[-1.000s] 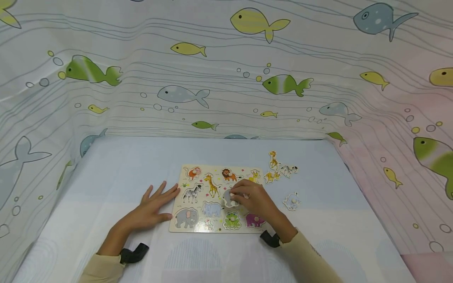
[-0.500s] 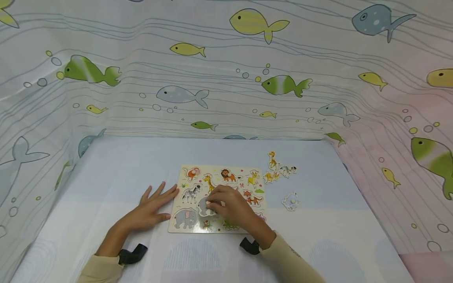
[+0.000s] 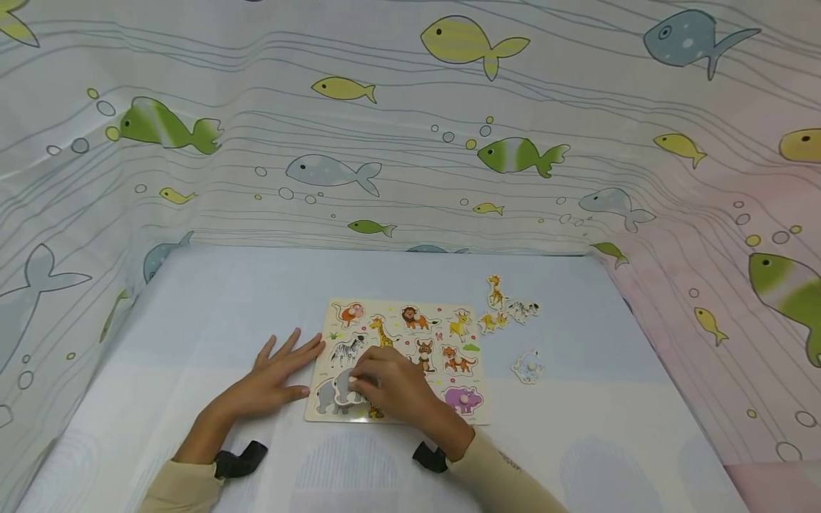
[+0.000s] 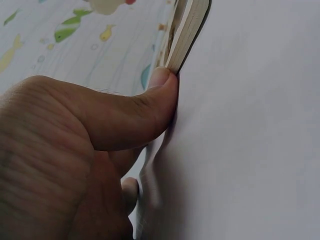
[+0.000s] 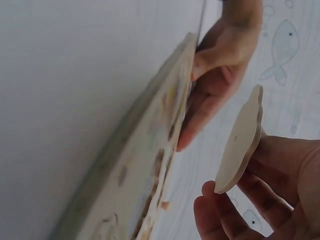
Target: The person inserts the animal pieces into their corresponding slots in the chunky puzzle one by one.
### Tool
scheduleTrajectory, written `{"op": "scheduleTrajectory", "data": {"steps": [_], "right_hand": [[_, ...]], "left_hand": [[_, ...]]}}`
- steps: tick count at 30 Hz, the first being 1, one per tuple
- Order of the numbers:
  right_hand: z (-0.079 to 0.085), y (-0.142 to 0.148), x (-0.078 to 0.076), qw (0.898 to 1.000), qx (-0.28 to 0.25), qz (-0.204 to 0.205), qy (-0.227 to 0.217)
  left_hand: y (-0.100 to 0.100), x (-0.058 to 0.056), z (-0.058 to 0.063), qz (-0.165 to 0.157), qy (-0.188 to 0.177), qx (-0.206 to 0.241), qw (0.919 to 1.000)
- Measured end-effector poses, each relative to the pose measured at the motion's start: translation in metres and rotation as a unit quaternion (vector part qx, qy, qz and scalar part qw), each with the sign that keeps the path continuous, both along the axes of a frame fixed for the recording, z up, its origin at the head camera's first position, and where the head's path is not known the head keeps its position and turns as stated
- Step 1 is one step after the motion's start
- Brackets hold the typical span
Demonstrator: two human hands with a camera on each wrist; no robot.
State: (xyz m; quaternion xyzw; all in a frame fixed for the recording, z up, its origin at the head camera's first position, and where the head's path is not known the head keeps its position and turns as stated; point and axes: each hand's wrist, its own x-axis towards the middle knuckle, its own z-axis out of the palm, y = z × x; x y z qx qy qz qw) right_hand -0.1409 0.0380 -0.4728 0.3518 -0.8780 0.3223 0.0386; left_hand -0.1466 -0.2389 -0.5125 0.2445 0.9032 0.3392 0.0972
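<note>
A wooden animal puzzle board [image 3: 398, 313] lies flat on the table. My right hand [image 3: 394, 385] pinches a grey elephant puzzle piece [image 3: 343, 388] just above the board's lower left corner, over the printed elephant [image 3: 325, 396]. In the right wrist view the plain wooden back of the elephant piece [image 5: 239, 142] shows, held apart from the board. My left hand [image 3: 272, 381] lies on the table with fingers spread, its fingertips at the board's left edge. In the left wrist view its thumb [image 4: 160, 95] touches the board's side [image 4: 192, 37].
Right of the board lie loose puzzle pieces: a giraffe [image 3: 494, 291], a zebra [image 3: 522, 309], a yellow-orange animal [image 3: 492, 322] and a pale blue piece with a knob [image 3: 529, 366]. The purple hippo piece [image 3: 462, 400] sits in the board. A fish-print curtain [image 3: 410, 142] surrounds the table.
My right hand has carried the elephant piece leftward and down across the board, from its middle to the lower left corner. The left hand has stayed in place.
</note>
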Motion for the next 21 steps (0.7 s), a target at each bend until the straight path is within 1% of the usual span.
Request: {"op": "scheduleTrajectory", "data": {"steps": [6, 12, 16, 21], "right_hand": [[-0.009, -0.008, 0.001, 0.999, 0.014, 0.004, 0.035], [-0.011, -0.014, 0.002, 0.998, 0.024, -0.004, 0.064], [-0.012, -0.018, 0.002, 0.998, 0.027, -0.01, 0.059], [-0.013, -0.023, 0.001, 0.998, 0.027, -0.002, 0.05]], "left_hand": [[-0.001, 0.0, 0.0, 0.001, 0.004, -0.004, 1.0], [-0.001, -0.001, 0.0, -0.003, 0.012, -0.003, 0.9999], [-0.001, 0.0, 0.0, -0.003, 0.021, 0.004, 0.9998], [-0.002, 0.001, 0.001, 0.0, 0.015, 0.008, 0.9999]]}}
